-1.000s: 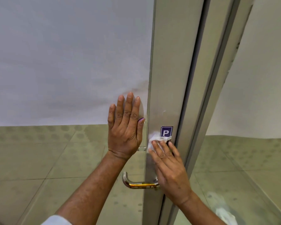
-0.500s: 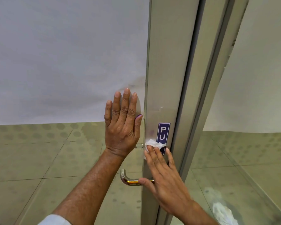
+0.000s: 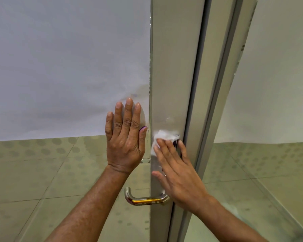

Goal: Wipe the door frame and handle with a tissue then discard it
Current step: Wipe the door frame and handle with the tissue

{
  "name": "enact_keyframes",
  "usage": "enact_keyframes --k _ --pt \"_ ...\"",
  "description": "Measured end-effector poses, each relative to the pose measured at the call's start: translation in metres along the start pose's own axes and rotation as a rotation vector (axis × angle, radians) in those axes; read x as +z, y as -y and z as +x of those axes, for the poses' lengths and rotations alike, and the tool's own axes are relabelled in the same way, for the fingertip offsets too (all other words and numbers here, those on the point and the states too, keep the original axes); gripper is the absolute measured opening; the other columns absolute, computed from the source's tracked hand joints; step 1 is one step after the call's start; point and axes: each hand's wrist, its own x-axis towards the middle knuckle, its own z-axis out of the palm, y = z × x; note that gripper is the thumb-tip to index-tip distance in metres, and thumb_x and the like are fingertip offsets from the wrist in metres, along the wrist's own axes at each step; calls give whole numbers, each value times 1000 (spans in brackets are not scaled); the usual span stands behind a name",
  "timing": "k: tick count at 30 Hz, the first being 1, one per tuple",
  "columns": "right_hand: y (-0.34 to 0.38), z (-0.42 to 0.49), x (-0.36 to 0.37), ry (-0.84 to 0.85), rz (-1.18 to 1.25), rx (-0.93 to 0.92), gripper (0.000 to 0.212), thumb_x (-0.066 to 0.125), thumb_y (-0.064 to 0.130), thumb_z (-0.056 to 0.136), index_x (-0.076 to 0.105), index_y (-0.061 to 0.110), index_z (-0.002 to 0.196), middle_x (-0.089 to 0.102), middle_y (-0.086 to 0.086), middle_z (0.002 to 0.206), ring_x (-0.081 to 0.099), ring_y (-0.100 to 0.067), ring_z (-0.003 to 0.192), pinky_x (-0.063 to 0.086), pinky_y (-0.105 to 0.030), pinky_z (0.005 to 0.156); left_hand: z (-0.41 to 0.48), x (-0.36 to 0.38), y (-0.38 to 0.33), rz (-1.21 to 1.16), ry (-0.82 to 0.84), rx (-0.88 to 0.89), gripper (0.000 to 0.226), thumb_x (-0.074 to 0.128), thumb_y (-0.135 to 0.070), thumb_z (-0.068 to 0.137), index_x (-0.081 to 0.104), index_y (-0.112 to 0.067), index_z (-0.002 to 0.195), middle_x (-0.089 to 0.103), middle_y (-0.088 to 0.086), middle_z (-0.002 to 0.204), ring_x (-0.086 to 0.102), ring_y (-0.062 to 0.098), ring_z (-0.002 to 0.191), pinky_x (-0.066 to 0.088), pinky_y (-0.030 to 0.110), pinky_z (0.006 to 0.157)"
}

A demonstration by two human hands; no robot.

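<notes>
A grey metal door frame (image 3: pixel 171 67) runs upright through the middle of the view. My right hand (image 3: pixel 177 173) presses a crumpled white tissue (image 3: pixel 162 137) flat against the frame, covering most of a small blue sticker (image 3: pixel 176 142). Only the top of the tissue shows above my fingertips. My left hand (image 3: pixel 125 137) lies flat, fingers together, on the frosted glass pane (image 3: pixel 68 67) just left of the frame. A curved metal lever handle (image 3: pixel 143 199) sticks out to the left below both hands, and neither hand touches it.
A second metal upright (image 3: pixel 224 84) and another glass panel (image 3: pixel 278 84) stand to the right. Through the lower clear glass I see a tiled floor (image 3: pixel 42 172) with a dotted pattern.
My right hand with the tissue slid down the frame, uncovering the blue sticker, then moved back up over it. The left hand stayed flat on the glass.
</notes>
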Motion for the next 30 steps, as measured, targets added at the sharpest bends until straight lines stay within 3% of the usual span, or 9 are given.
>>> enact_keyframes --k 2,6,8,12,17,22,27,30 --pt "7 5 0 -13 22 6 70 23 51 108 9 7 160 1 -11 170 3 -25 156 -2 -49 125 -1 -1 0 -2 -1 -5 57 33 -32 111 20 -13 163 12 7 171 9 26 160 6 45 131" --pt "13 -34 16 126 -51 -84 71 29 56 107 15 10 159 7 -9 169 8 -24 156 -1 -48 123 0 -2 -1 -6 3 0 57 34 -32 111 20 -13 162 9 5 172 9 25 160 7 45 131" --pt "11 -32 12 98 -47 -60 70 28 55 107 14 11 160 11 -8 169 7 -22 156 -2 -48 124 0 -2 -1 -5 -2 2 57 34 -33 111 19 -13 163 6 3 173 8 25 160 6 44 131" --pt "16 8 -5 -25 76 65 75 22 57 106 8 7 160 2 -10 170 3 -24 156 -4 -48 124 2 -1 -1 -4 -6 0 57 33 -33 111 19 -13 163 5 3 173 7 24 161 5 44 131" --pt "23 -36 12 110 -13 -21 75 31 60 105 16 11 160 11 -6 168 10 -21 155 7 -48 122 1 -2 -1 -6 -6 6 56 34 -32 111 21 -12 162 7 4 173 9 26 160 7 45 131" --pt "25 3 2 14 35 61 77 23 60 105 7 9 161 3 -8 170 2 -19 156 -4 -46 124 2 -1 -1 7 -9 2 56 33 -32 111 22 -11 162 9 5 172 8 25 161 6 44 131" --pt "30 -34 19 102 1 7 77 30 60 104 16 8 160 3 -6 169 13 -21 155 7 -48 121 1 -2 -2 -7 -4 13 56 31 -33 111 18 -13 162 4 2 173 7 25 161 5 44 131" --pt "26 -22 15 56 45 52 78 28 59 105 7 8 160 0 -6 170 6 -21 156 2 -48 122 2 -2 -1 -3 0 10 57 32 -33 111 19 -12 162 5 4 173 7 25 160 7 45 131"
